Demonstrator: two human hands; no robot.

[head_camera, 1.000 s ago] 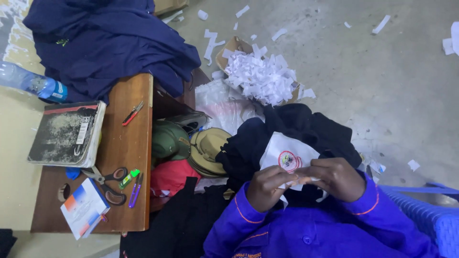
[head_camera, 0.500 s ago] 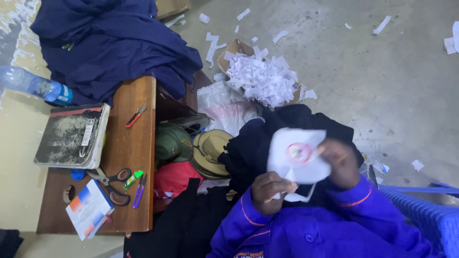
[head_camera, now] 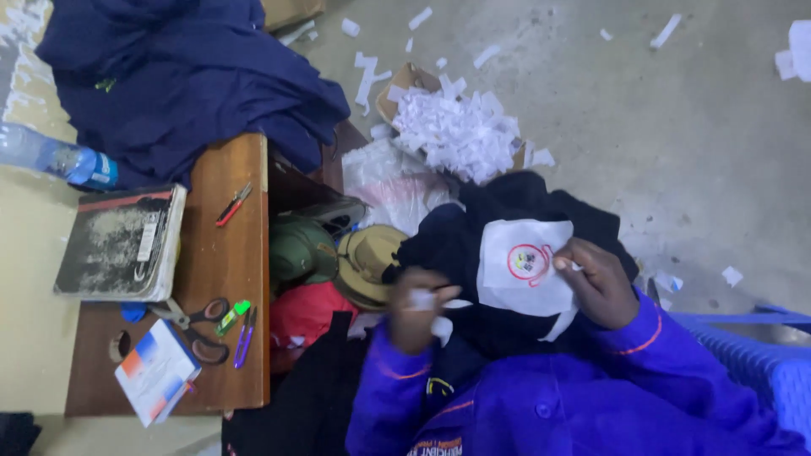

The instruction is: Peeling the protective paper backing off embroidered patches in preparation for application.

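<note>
You're pinching a white scrap in your blurred left hand while your right hand is gripping the patch at centre-right on the dark garment; thin, limp, probably tearable, so grip edges.

The left hand is motion-blurred, so its grip on the white scrap cannot be read. The round badge on the white backing is too small to make out. The plastic bottle runs off the left edge, perhaps half hidden. Dark cloth covers the table's far end.
</note>
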